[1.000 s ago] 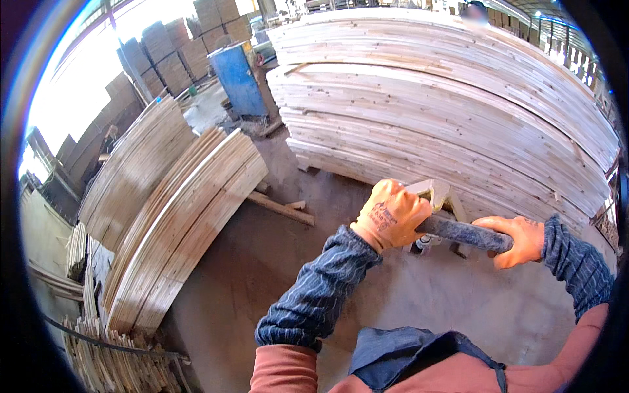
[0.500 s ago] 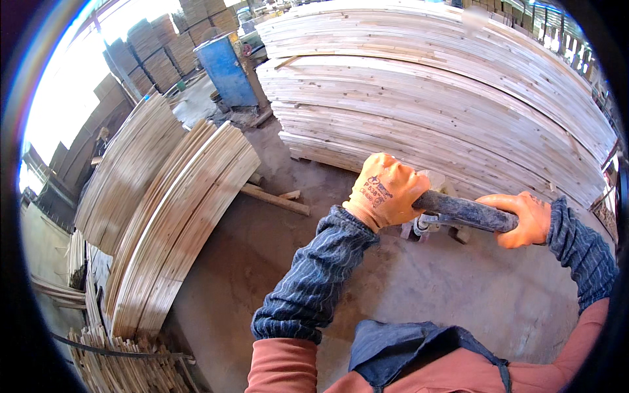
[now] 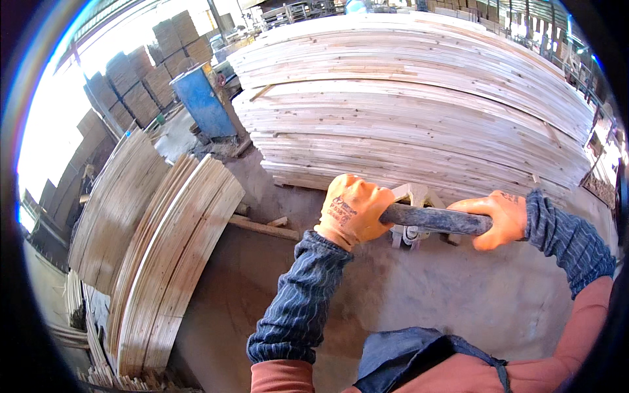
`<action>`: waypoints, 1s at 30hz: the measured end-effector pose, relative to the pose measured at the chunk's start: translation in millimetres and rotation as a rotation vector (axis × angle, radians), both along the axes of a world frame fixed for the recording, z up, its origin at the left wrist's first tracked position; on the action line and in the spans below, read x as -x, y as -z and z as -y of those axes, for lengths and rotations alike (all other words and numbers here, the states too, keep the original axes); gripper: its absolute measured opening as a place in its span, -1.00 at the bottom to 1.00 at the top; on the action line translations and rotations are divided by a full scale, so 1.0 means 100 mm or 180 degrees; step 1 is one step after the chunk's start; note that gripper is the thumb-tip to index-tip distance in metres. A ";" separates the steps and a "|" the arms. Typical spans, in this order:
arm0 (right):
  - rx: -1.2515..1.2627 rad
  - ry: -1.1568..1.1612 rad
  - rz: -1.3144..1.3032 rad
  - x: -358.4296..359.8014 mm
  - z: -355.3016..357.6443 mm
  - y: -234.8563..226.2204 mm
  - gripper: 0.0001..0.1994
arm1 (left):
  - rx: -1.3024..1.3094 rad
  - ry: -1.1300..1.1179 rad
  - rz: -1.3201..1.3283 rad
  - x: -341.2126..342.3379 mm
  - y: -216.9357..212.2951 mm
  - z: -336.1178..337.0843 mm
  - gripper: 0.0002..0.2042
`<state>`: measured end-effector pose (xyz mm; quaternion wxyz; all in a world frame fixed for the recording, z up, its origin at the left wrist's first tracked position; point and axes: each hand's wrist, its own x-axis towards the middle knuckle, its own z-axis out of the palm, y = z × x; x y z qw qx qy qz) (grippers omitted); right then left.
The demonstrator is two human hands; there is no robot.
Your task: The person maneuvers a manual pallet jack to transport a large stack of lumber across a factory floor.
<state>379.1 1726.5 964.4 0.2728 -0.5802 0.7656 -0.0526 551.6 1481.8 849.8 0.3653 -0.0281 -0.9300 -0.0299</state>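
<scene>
My left hand point(image 3: 354, 211), in an orange glove, is closed round the left end of a dark, worn handlebar point(image 3: 429, 219). My right hand point(image 3: 495, 218), gloved the same way, wraps round its right end. The bar lies roughly level in front of me, at arm's length. Behind and below it show a cream-coloured frame point(image 3: 419, 194) and wheel-like parts near the floor, like those of a pallet jack. My hands and the bar hide much of this gear. Just beyond stands a tall, wide stack of pale boards point(image 3: 406, 105).
To the left, several long boards point(image 3: 177, 262) lie in curved-looking rows, with thin strips by their near end. A loose wooden beam point(image 3: 262, 227) rests on the dusty floor point(image 3: 367, 295) between the stacks. Farther back stand a blue cabinet point(image 3: 204, 103) and piled brown blocks point(image 3: 131, 82).
My view has swung, so the board stack and blue cabinet sit lower and farther left. Both hands keep their grip on the handlebar. More of the cream frame shows behind it.
</scene>
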 end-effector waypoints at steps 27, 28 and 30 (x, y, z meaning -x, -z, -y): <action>0.3338 -0.0634 -0.1852 0.77 -0.68 0.29 -0.35 | 0.0355 -0.0387 0.0030 0.68 -0.12 0.35 -0.57; 0.3724 -0.0620 -0.1925 0.84 -0.91 0.36 -0.35 | 0.0369 -0.0478 0.0070 0.66 -0.16 0.41 -0.56; 0.3819 -0.0238 -0.1820 1.04 -1.53 0.59 -0.35 | 0.0315 -0.0744 0.0222 0.72 -0.18 0.44 -0.58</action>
